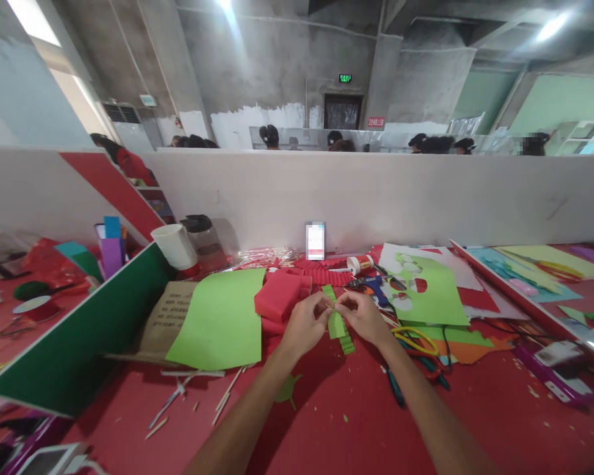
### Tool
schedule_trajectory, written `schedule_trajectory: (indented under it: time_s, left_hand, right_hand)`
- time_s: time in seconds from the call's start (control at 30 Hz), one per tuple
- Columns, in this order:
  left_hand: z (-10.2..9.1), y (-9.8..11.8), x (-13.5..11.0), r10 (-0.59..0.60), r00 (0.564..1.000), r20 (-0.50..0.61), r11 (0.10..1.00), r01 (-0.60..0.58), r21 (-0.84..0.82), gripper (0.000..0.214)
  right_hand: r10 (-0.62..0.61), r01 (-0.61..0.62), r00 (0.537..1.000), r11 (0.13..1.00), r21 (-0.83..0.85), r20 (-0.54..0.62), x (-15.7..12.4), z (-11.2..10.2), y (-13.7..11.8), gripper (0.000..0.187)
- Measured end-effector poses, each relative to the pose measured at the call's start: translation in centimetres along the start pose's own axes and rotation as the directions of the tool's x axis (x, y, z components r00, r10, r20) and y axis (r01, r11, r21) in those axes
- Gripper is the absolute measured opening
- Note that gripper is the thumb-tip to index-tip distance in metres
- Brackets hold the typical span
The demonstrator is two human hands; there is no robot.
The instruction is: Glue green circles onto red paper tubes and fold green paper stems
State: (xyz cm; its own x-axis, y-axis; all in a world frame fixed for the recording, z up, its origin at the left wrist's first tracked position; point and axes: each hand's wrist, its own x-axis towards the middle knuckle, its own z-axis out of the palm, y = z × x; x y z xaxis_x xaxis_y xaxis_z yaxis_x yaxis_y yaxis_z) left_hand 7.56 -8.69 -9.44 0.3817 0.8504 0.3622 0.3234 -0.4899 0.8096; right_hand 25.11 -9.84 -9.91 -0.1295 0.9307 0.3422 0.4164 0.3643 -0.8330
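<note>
My left hand [307,323] and my right hand [363,316] meet in the middle above the red table, thumbs and fingertips pinched close together. Between them is a narrow light-green paper strip [335,326], folded into accordion pleats, whose lower end [346,344] hangs toward me. The fingertips close on its upper part and hide the exact grip. Just left of my left hand lies a red paper block [278,295]. A blue hot glue gun [373,287] rests beyond my right hand, and pliers with yellow handles [418,340] lie beside my right wrist.
Left are a green paper sheet [222,320], brown cardboard [168,316], a green divider [89,330] and a white cup [173,245]. A phone [315,241] leans on the white partition [257,191]. Cut green paper [435,290] lies right; thin sticks [228,396] lie in front.
</note>
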Motion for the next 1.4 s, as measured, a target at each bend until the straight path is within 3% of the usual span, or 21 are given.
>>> schedule_trajectory:
  time_s: [0.13,0.3,0.5,0.8,1.0,1.1,1.17,1.3,1.4]
  left_hand:
    - [0.1,0.5,-0.1,0.058,0.998,0.000,0.998,-0.058,-0.039,0.014]
    - [0.2,0.4,0.1,0.036,0.999,0.003,0.999,-0.036,-0.008,0.018]
    - [0.2,0.1,0.1,0.021,0.999,-0.036,1.000,-0.022,-0.012,0.024]
    - [0.7,-0.4,0.0,0.128,0.992,-0.007,0.990,-0.128,0.064,0.023]
    - [0.5,-0.7,0.2,0.129,0.988,-0.080,0.986,-0.120,0.117,0.015]
    - [0.5,-0.6,0.2,0.126,0.987,-0.097,0.984,-0.111,0.140,0.016]
    - [0.4,-0.6,0.1,0.119,0.988,-0.101,0.985,-0.105,0.134,0.017]
    - [0.4,-0.6,0.1,0.061,0.994,-0.090,0.994,-0.053,0.095,0.018]
    - [0.3,-0.5,0.2,0.021,0.997,-0.076,0.999,-0.018,0.050,0.019]
  right_hand:
    - [0.055,-0.049,0.998,0.981,0.189,-0.029,0.2,0.0,0.4,0.018]
    - [0.127,-0.105,0.991,0.934,0.343,-0.045,0.4,-0.2,0.7,0.023]
    - [0.209,-0.194,0.978,0.870,0.453,0.016,0.3,-0.2,0.6,0.026]
    - [0.368,-0.320,0.928,0.715,0.621,0.055,0.3,0.2,0.8,0.029]
    - [0.362,-0.321,0.928,0.664,0.675,0.085,0.3,0.2,0.6,0.027]
    - [0.337,-0.324,0.935,0.685,0.653,0.110,0.3,0.0,0.4,0.027]
    - [0.292,-0.301,0.950,0.751,0.587,0.112,0.3,-0.3,0.3,0.029]
    - [0.155,-0.163,0.987,0.905,0.392,0.052,0.4,-0.7,0.2,0.029]
    - [0.088,-0.088,0.996,0.958,0.274,0.011,0.5,-0.8,0.3,0.025]
